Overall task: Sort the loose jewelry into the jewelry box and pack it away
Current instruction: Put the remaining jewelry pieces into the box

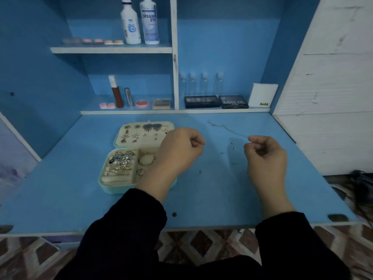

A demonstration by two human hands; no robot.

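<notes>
**Hands raised over the bench, right one pinching the chain**

Hands hover above the blue bench [66, 190], both with dark sleeves to the wrist. The right hand [264, 156] has its fingers curled, and its thumb and forefinger pinch one end of a thin chain [232, 130]. From that pinch the chain runs away to the left and back across the bench, ending in a few small charms near the rear edge. It lies wholly on the right hand's side, well apart from the box [105, 184].

The left hand [179, 150] is curled too, thumb tip against forefinger. Whether it holds anything, I cannot tell. It hangs over the right part of the open box, and its wrist hides the box's near right corner.

The box lies just left of centre. Its lid [141, 142] is folded flat toward the back, with pairs of earrings [151, 127] pinned across it. In the base, rings [123, 160] crowd the left compartment, and a bangle [147, 159] sits in the upper right one beside the left hand.

A few tiny loose bits [232, 142] lie on the bench between the hands, nearer the right one.

On the shelf behind stand bottles [150, 21] and flat palettes [234, 102].
</notes>
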